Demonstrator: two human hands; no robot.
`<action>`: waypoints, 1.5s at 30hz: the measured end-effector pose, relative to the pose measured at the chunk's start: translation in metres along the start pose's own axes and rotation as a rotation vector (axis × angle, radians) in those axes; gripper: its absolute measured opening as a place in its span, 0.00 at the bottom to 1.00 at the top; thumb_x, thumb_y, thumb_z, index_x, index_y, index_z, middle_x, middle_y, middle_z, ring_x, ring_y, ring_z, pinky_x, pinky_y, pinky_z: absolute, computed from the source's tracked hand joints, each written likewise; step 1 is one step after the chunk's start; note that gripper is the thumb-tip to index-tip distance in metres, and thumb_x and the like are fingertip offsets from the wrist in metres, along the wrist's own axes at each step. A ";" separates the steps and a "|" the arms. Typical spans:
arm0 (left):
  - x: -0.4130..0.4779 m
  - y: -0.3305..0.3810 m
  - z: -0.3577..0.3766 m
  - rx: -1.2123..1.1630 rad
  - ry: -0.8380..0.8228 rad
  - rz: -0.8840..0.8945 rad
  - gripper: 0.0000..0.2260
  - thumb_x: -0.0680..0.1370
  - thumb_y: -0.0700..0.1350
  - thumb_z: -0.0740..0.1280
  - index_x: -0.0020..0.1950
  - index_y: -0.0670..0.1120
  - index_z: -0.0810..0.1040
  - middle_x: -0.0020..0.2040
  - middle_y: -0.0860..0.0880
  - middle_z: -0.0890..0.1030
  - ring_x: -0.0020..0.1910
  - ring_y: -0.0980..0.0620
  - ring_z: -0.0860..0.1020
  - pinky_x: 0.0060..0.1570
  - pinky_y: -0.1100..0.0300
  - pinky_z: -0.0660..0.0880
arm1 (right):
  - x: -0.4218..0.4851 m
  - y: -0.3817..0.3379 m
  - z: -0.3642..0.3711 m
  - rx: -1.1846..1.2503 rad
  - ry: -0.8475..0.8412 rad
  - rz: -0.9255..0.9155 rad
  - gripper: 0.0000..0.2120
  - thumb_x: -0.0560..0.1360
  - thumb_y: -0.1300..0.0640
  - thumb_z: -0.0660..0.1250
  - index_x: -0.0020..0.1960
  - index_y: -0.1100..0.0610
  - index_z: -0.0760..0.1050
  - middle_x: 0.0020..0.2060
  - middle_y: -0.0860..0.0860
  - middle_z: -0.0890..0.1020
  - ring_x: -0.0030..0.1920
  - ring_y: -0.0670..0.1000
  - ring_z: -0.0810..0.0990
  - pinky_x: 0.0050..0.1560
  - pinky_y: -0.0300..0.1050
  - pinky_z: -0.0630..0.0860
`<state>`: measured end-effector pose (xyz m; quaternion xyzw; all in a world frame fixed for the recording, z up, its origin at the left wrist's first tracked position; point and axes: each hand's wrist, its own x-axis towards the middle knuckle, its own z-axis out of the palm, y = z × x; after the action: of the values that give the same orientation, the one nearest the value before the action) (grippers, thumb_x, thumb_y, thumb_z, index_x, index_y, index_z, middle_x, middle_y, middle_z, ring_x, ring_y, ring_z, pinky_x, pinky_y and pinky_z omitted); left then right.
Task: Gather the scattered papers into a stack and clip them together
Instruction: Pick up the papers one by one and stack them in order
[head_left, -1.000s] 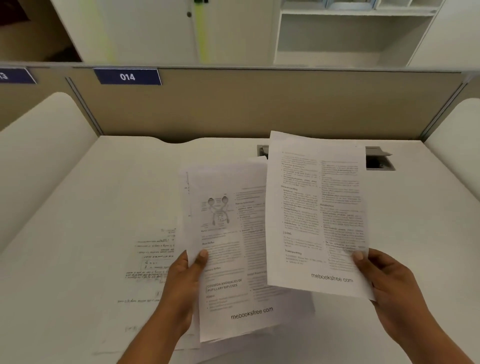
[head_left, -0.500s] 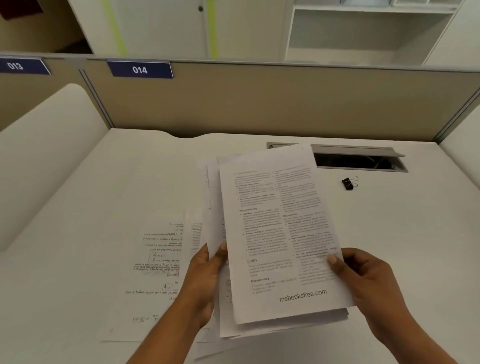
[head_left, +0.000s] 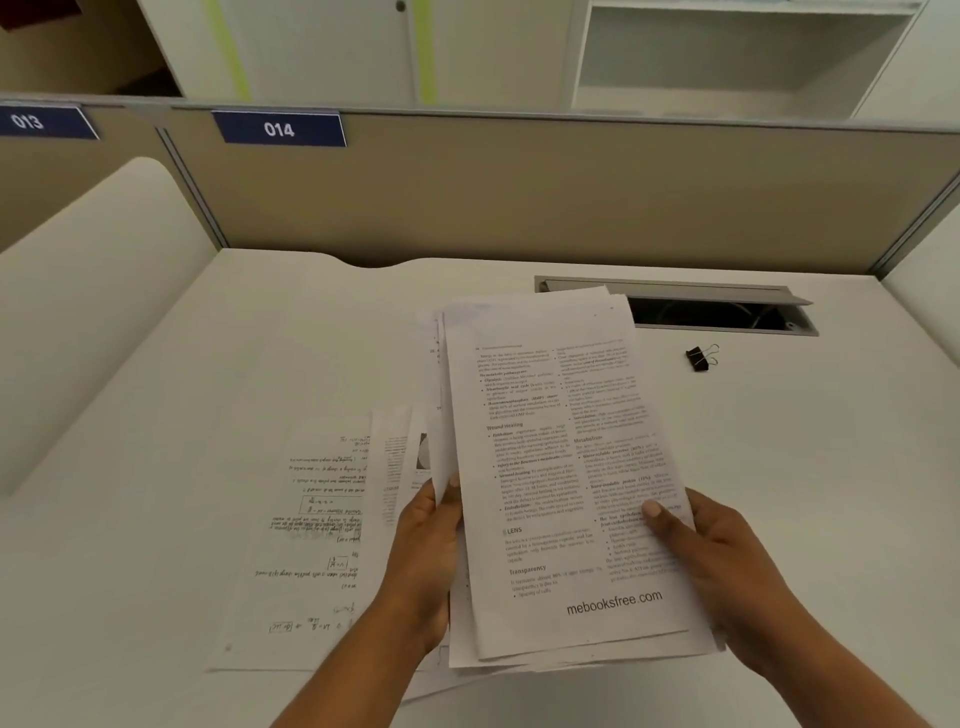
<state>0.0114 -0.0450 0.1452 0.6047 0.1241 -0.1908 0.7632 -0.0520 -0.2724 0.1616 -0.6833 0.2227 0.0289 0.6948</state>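
A loose stack of printed papers (head_left: 550, 457) is held above the white desk (head_left: 208, 364), its top sheet ending in "mebooksfree.com". My left hand (head_left: 423, 545) grips the stack's left edge, thumb on top. My right hand (head_left: 711, 561) grips its right edge, thumb pressed on the top sheet. The sheets are not squared; edges fan out at the top and bottom. A handwritten sheet (head_left: 311, 530) lies flat on the desk to the left, with other printed sheets (head_left: 397, 467) partly hidden under the stack. A black binder clip (head_left: 698, 358) lies on the desk at the right rear.
A grey cable slot with an open flap (head_left: 727, 312) is set into the desk behind the stack. A beige partition (head_left: 519, 197) with blue labels 013 and 014 closes the back. White side panels (head_left: 78, 312) flank the desk.
My right hand has laid its sheet onto the papers in my left hand, and both hands now hold one stack. The binder clip, hidden before, has come into view.
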 end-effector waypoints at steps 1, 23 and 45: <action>0.000 -0.001 0.000 0.007 0.013 0.003 0.11 0.84 0.50 0.61 0.60 0.54 0.82 0.53 0.54 0.88 0.50 0.57 0.86 0.42 0.63 0.81 | -0.001 0.000 0.000 0.000 0.005 -0.005 0.11 0.78 0.53 0.66 0.55 0.58 0.82 0.48 0.56 0.88 0.47 0.60 0.87 0.54 0.62 0.81; -0.005 0.007 -0.006 0.083 -0.071 0.039 0.11 0.84 0.44 0.61 0.63 0.53 0.80 0.56 0.54 0.87 0.55 0.54 0.85 0.52 0.57 0.82 | -0.002 0.002 0.002 0.024 0.017 -0.011 0.09 0.76 0.55 0.68 0.54 0.57 0.82 0.47 0.54 0.88 0.44 0.58 0.88 0.46 0.56 0.84; 0.023 -0.034 -0.159 1.198 0.660 -0.116 0.35 0.72 0.65 0.70 0.74 0.48 0.69 0.72 0.45 0.70 0.70 0.44 0.70 0.65 0.47 0.71 | -0.007 0.028 -0.006 -0.045 0.208 0.018 0.08 0.78 0.62 0.68 0.56 0.61 0.80 0.30 0.44 0.86 0.27 0.41 0.83 0.28 0.36 0.78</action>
<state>0.0231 0.0998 0.0677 0.9414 0.2553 -0.0728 0.2081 -0.0700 -0.2743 0.1378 -0.6959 0.2993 -0.0310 0.6520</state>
